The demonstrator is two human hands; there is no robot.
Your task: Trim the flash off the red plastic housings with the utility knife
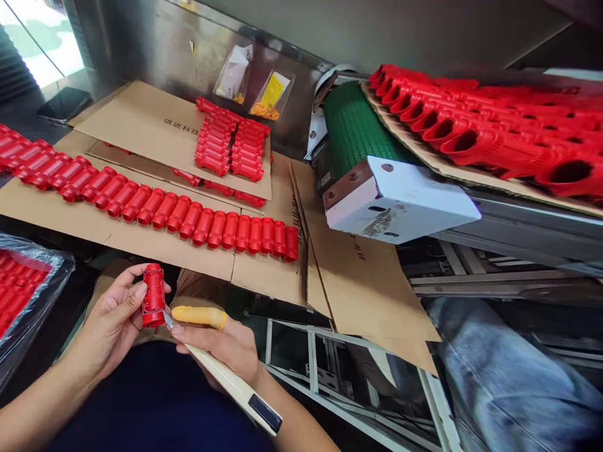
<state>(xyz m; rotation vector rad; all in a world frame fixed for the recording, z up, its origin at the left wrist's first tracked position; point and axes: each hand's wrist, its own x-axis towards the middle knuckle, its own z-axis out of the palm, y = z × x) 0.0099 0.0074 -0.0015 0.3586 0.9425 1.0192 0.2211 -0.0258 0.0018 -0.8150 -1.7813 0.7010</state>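
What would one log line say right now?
left hand: holds red part | right hand: holds cream-handled knife, blade at part's lower end | cardboard: row of red parts

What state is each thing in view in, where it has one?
Red part: pinched in the left hand
Knife: blade out at the part's edge, in the right hand
Yellow finger cot: worn on the right hand
Row of red parts: lying side by side on cardboard
Phone: flat, screen dark
Plastic-lined bin: open, holding red pieces
Green belt: moving or still, cannot tell
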